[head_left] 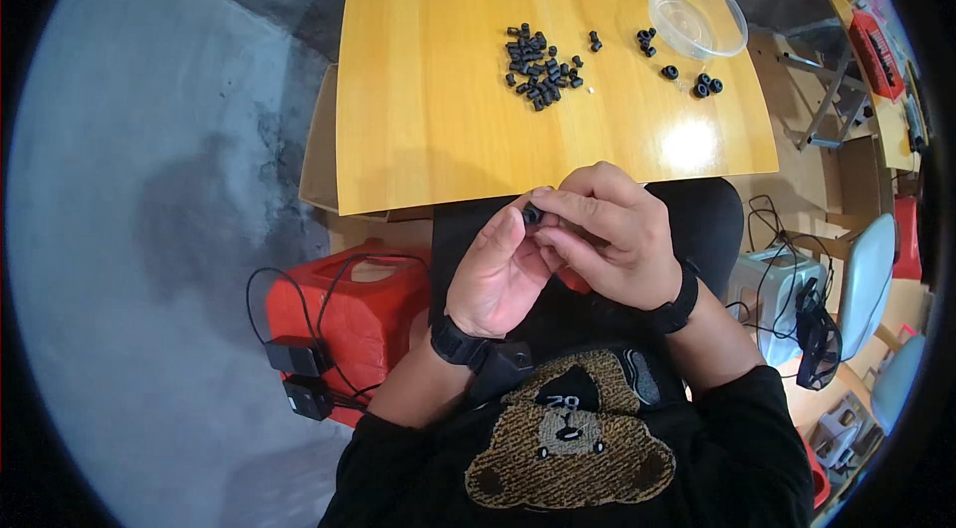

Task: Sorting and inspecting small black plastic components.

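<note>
Just off the near edge of the table, my left hand (490, 284) and my right hand (625, 234) meet around a small black cylindrical part (532, 216). The left thumb and fingers pinch it from the left, with the palm turned up. On its right side the right thumb and forefinger press against it, closed. The fingers cover much of the part. Farther away on the table lies a loose pile of small black cylinders (538, 70). Several thicker black ring-shaped pieces (704, 86) sit to the right of that pile.
A round clear plastic tub (739, 28) stands at the table's far right. Near the pile is a tiny white bit (591, 90). Below the yellow wooden table (418, 120), a red stool (344, 314) with black cables is at left. A pale blue-grey stool (772, 284) is at right.
</note>
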`<move>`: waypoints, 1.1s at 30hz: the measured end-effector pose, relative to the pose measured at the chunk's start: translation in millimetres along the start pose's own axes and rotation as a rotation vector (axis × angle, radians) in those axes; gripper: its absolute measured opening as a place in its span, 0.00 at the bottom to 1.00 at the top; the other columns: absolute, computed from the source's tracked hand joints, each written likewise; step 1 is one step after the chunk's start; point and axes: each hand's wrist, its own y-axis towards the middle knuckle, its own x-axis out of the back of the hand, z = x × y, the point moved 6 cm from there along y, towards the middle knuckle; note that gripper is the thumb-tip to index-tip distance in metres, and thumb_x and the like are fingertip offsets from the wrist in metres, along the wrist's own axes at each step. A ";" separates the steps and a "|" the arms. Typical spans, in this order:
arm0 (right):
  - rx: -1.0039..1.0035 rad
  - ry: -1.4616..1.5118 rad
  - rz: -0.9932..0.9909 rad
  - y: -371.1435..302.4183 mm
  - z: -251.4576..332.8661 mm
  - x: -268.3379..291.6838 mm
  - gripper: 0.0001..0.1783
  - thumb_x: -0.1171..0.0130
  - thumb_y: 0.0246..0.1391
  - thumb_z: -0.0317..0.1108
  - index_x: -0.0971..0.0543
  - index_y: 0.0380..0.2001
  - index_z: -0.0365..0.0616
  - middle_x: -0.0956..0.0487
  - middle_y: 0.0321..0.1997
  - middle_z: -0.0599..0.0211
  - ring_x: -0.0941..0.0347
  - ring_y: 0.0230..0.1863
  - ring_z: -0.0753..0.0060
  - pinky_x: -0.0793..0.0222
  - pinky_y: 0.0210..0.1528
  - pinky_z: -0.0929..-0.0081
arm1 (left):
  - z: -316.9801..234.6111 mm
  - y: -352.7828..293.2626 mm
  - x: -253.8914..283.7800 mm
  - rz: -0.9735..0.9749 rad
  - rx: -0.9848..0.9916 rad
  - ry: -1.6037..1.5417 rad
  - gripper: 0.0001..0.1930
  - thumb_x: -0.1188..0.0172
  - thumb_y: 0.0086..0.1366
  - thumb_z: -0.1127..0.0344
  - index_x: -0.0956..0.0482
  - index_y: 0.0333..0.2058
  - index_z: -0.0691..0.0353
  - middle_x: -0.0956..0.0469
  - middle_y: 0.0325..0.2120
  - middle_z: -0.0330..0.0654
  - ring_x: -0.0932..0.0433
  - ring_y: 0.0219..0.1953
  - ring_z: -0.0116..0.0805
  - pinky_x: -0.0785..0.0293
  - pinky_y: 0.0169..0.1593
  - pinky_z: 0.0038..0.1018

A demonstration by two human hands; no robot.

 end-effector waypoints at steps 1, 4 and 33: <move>-0.003 -0.002 -0.024 -1.3 -2.5 2.1 0.18 0.38 0.38 0.23 0.23 0.38 0.39 0.28 0.31 0.61 0.30 0.32 0.64 0.33 0.34 0.73 | 1.3 2.2 1.2 -0.088 0.000 0.043 0.22 0.50 0.63 0.52 0.33 0.47 0.64 0.28 0.35 0.36 0.29 0.38 0.26 0.31 0.45 0.26; -0.030 -0.009 -0.034 -2.6 -10.5 6.2 0.18 0.37 0.37 0.24 0.22 0.38 0.40 0.29 0.30 0.61 0.31 0.32 0.64 0.34 0.33 0.73 | 3.4 7.3 -4.0 0.026 0.027 0.075 0.22 0.49 0.63 0.51 0.32 0.46 0.63 0.29 0.36 0.36 0.30 0.38 0.25 0.32 0.45 0.25; -0.065 0.424 0.026 7.0 -8.3 5.6 0.51 0.26 0.28 0.48 0.37 0.57 0.40 0.29 0.49 0.55 0.33 0.51 0.63 0.40 0.53 0.73 | -17.0 2.5 -42.9 0.207 -0.041 0.769 0.20 0.44 0.61 0.58 0.29 0.42 0.71 0.28 0.31 0.38 0.30 0.33 0.24 0.33 0.38 0.18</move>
